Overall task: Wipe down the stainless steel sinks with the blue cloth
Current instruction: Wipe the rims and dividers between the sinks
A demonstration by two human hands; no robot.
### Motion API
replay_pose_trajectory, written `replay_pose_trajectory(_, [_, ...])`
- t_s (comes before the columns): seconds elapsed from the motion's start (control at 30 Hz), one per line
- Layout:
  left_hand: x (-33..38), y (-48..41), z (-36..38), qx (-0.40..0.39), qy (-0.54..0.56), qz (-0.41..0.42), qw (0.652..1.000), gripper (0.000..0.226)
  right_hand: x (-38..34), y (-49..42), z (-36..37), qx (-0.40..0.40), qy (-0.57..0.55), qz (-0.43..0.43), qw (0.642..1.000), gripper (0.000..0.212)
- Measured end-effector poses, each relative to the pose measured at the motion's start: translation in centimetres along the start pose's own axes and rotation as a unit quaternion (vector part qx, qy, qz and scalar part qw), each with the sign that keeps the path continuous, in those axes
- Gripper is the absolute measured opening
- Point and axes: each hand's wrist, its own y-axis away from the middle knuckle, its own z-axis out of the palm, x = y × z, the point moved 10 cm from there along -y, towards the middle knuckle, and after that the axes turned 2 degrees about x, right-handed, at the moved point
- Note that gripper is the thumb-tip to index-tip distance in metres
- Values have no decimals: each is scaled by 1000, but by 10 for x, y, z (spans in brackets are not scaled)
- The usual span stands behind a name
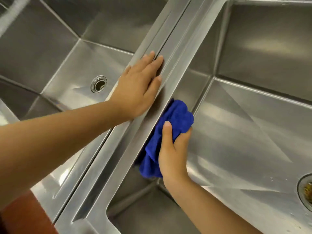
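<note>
Two deep stainless steel sinks (pixel 253 115) stand side by side in the head view, parted by a long flat steel rim (pixel 180 48) that runs from the near edge away to the far edge.

The left hand (pixel 140 86) lies flat on that rim, fingers straight and spread a little, holding nothing. It looks to me like a brace. Beside it the left-hand basin (pixel 59 48) shows its round drain (pixel 98 83).

The right hand (pixel 173 149) is down inside the right-hand basin. Its thumb lies over a bunched blue microfibre cloth (pixel 175 115) and its fingers curl round the bunch, pressing it against the basin's left wall just under the rim. The cloth is directly beyond the right hand, between it and the far left corner of that basin.

The wall's long axis follows the rim, so I judge the stroke should run along it, away from the body towards that far corner. The right hand has the cloth. The left is just across the rim, touching only steel. A second drain (pixel 306 188) sits at the basin's right side.
</note>
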Motion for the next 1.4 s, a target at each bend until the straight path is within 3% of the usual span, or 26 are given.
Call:
replay_pose_trajectory(0.17, [-12, 78, 5, -10, -14, 28, 999, 57, -7, 16, 7, 43, -13, -76, 996, 27])
replay_pose_trajectory(0.37, [-10, 78, 2, 17, 1, 29, 999, 55, 45, -14, -14, 137, -16, 10, 990, 18])
replay_pose_trajectory(0.43, [-13, 80, 2, 17, 8, 24, 1000, 56, 42, -6, -9, 126, -27, 41, 991, 19])
replay_pose_trajectory(0.6, [-14, 79, 3, 13, 26, 18, 999, 56, 0, 34, 10, 31, -67, -62, 995, 30])
replay_pose_trajectory(0.73, [-15, 80, 3, 16, 32, 13, 999, 55, 32, 12, 1, 53, -33, -82, 995, 28])
replay_pose_trajectory(0.97, [-14, 81, 3, 29, 35, 18, 999, 54, 103, -15, -23, 131, 28, 90, 987, 43])
replay_pose_trajectory(1.13, [-14, 80, 1, 39, 42, 12, 998, 53, 86, 24, -8, 82, 10, 32, 996, 30])
replay_pose_trajectory(1.23, [-13, 81, 1, 41, 46, 6, 998, 52, 103, 3, -16, 99, 34, 6, 994, 41])
replay_pose_trajectory(1.4, [-14, 80, 1, 38, 51, 10, 998, 52, 169, -52, -44, 132, 112, 124, 977, 45])
